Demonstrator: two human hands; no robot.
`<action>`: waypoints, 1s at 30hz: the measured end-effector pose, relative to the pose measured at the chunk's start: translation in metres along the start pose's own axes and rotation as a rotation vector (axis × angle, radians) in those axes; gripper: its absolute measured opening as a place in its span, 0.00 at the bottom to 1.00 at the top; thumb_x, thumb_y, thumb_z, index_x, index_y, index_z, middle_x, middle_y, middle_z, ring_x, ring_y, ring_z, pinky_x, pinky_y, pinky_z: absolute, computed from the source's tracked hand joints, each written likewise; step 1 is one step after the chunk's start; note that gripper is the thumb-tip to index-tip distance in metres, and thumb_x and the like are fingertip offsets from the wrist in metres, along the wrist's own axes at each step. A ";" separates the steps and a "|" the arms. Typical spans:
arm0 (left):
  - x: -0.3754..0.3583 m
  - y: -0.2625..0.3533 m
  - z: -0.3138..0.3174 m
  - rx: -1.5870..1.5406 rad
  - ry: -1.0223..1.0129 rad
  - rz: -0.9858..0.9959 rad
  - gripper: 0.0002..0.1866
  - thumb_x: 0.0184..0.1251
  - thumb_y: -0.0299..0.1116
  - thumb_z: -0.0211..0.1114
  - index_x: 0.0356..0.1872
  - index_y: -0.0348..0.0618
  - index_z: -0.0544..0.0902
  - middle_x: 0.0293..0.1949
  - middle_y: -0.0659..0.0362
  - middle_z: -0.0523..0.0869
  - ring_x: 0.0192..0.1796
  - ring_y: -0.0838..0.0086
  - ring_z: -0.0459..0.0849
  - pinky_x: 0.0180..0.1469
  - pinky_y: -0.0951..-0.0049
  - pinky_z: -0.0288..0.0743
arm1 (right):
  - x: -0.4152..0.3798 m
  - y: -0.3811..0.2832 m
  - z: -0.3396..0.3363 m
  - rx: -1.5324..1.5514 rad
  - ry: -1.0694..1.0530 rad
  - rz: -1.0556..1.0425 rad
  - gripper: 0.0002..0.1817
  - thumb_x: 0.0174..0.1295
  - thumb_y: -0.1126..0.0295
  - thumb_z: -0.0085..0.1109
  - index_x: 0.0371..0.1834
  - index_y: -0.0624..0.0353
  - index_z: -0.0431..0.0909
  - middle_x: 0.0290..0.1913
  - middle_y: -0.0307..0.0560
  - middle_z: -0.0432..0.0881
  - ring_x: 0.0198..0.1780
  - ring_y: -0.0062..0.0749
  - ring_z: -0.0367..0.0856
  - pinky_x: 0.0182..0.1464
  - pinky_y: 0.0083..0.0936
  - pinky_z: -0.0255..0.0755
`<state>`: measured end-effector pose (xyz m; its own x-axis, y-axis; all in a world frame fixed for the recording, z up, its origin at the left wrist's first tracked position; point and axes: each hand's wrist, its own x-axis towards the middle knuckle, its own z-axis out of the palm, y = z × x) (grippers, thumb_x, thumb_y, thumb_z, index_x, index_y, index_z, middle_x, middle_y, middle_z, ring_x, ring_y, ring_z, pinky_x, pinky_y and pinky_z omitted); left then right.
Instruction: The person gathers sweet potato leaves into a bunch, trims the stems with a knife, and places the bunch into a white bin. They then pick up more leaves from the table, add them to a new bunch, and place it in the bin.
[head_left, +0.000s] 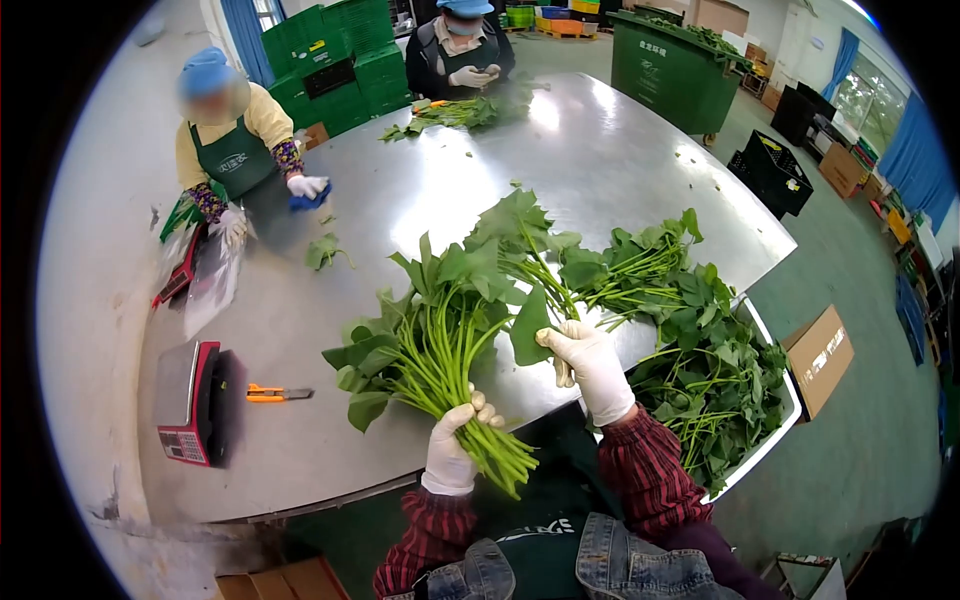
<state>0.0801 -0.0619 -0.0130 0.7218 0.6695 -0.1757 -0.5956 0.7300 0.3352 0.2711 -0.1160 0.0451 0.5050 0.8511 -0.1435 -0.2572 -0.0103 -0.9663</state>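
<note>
My left hand [455,445], in a white glove, is wrapped round the stems of a thick bunch of leafy greens [445,345]. The bunch tilts, its leaves up and away from me and its stem ends towards my body. Just right of it, my gloved right hand [592,368] pinches a broad green leaf [527,332] between thumb and fingers. Behind that hand, a loose pile of greens [635,265] lies on the metal table [350,430]. A white crate [792,400] heaped with more greens stands at my right.
An orange utility knife [278,394] and a red-edged scale [187,405] are on the table's left. Two co-workers, one [240,150] far left and one [462,60] at the far end, stand at the table. A large green bin [665,75] stands behind.
</note>
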 end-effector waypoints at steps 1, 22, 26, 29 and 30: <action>0.001 0.000 -0.002 -0.003 -0.007 -0.005 0.14 0.56 0.24 0.58 0.45 0.45 0.73 0.33 0.63 0.74 0.33 0.77 0.72 0.43 0.72 0.69 | -0.002 -0.003 -0.002 -0.012 0.010 0.006 0.11 0.59 0.68 0.59 0.21 0.60 0.73 0.11 0.34 0.69 0.12 0.14 0.62 0.18 0.12 0.54; -0.002 0.005 0.003 0.236 -0.017 0.019 0.12 0.55 0.24 0.58 0.42 0.37 0.72 0.30 0.59 0.75 0.31 0.73 0.73 0.38 0.72 0.68 | -0.032 0.003 0.026 -0.870 0.083 -0.948 0.09 0.55 0.71 0.61 0.38 0.61 0.78 0.26 0.46 0.80 0.24 0.39 0.79 0.27 0.28 0.73; -0.002 0.010 -0.006 -0.085 -0.149 -0.036 0.14 0.55 0.24 0.57 0.45 0.40 0.71 0.30 0.61 0.73 0.27 0.77 0.69 0.35 0.76 0.64 | -0.039 0.003 0.028 -0.814 0.073 -0.935 0.10 0.53 0.69 0.65 0.36 0.61 0.79 0.19 0.43 0.75 0.19 0.35 0.75 0.22 0.26 0.68; 0.000 0.013 -0.013 -0.306 -0.332 -0.070 0.13 0.59 0.23 0.54 0.47 0.38 0.71 0.30 0.62 0.72 0.28 0.78 0.70 0.35 0.76 0.67 | -0.041 -0.003 0.028 -0.737 0.196 -0.849 0.14 0.50 0.66 0.68 0.36 0.62 0.79 0.15 0.42 0.71 0.17 0.30 0.72 0.21 0.23 0.65; -0.001 0.013 -0.014 -0.300 -0.337 -0.071 0.13 0.59 0.23 0.54 0.47 0.38 0.71 0.30 0.62 0.72 0.28 0.78 0.70 0.35 0.76 0.67 | -0.043 -0.008 0.027 -0.745 0.277 -0.707 0.17 0.48 0.63 0.71 0.36 0.62 0.80 0.13 0.42 0.69 0.16 0.28 0.71 0.20 0.21 0.64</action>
<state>0.0670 -0.0508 -0.0213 0.8092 0.5707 0.1396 -0.5806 0.8131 0.0414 0.2292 -0.1389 0.0643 0.5365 0.6408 0.5492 0.6901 0.0414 -0.7225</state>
